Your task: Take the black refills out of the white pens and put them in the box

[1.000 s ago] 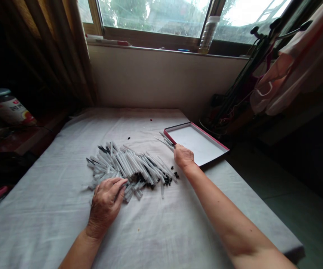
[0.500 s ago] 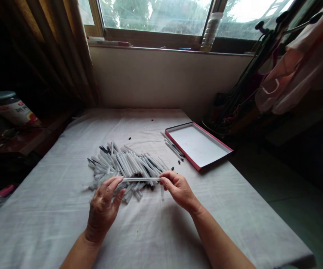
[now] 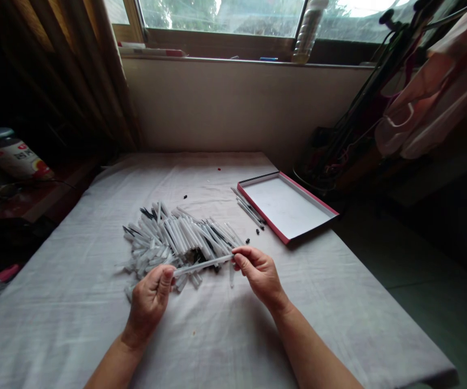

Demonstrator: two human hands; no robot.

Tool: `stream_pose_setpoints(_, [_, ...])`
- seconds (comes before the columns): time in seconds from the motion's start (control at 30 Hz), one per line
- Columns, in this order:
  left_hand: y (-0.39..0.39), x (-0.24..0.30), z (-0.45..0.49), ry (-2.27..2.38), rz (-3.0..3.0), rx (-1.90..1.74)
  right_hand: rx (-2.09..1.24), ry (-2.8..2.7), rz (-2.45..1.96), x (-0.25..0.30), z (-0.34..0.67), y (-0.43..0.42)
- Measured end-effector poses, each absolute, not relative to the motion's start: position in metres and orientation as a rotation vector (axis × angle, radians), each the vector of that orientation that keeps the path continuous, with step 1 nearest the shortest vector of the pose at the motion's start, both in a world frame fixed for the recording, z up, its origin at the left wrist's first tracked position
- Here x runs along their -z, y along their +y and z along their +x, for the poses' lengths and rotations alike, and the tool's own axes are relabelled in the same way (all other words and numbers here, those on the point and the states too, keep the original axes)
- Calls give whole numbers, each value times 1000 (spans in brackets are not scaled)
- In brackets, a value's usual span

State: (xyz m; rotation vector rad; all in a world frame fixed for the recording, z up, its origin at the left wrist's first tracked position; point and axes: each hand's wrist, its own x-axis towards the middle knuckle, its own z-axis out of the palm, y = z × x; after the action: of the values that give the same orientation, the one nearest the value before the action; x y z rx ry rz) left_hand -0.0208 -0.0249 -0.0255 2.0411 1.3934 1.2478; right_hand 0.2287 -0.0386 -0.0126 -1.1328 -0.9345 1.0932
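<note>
A slim, translucent white pen barrel (image 3: 204, 265) is stretched between my two hands, above the near edge of a pile of similar barrels. My left hand (image 3: 151, 294) is closed on its left end, thumb against the fingers. The right end is pinched between thumb and fingers of my right hand (image 3: 260, 272), a little higher, so the barrel tilts up to the right. Behind them, the heap of barrels (image 3: 182, 232) lies in a loose jumble with some dark, thin pieces among them. Whether something sits inside the held barrel is hard to make out.
A shallow red-rimmed box lid (image 3: 284, 239) lies at the back right, with several thin grey pens (image 3: 250, 209) along its left side. Small black plugs (image 3: 247, 240) are scattered nearby. The white cloth (image 3: 217, 346) covers the table. A labelled jar (image 3: 14, 154) stands at far left.
My left hand has gone from a loose hold with fingers apart to a closed grip on the barrel's left end. That end has dropped, so the barrel now slants. The view has shifted slightly.
</note>
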Motion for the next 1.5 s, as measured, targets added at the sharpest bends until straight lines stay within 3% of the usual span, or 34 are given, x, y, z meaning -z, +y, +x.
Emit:
stream_pose_setpoints(0.2, [-27,22,-14,1213,1697,-1154,-1017,-912,-1207,17,229,-38])
stream_pose_setpoints(0.67, [-24,17,-12,1154,2331,-1249,-1170,-658,-1203,13,224,-35])
stream_pose_setpoints(1.0, [-29,18,-12,1282,2292,-1224,-1177,-681,-1212,14,224,-36])
stream_pose_setpoints(1.2, [-30,16,-15,1278,2083,-1025,-1153,-740,-1178,13,226,-36])
stream_pose_setpoints(1.5, [-28,17,-12,1379,1994,-1133,-1161,-737,-1194,15,226,-36])
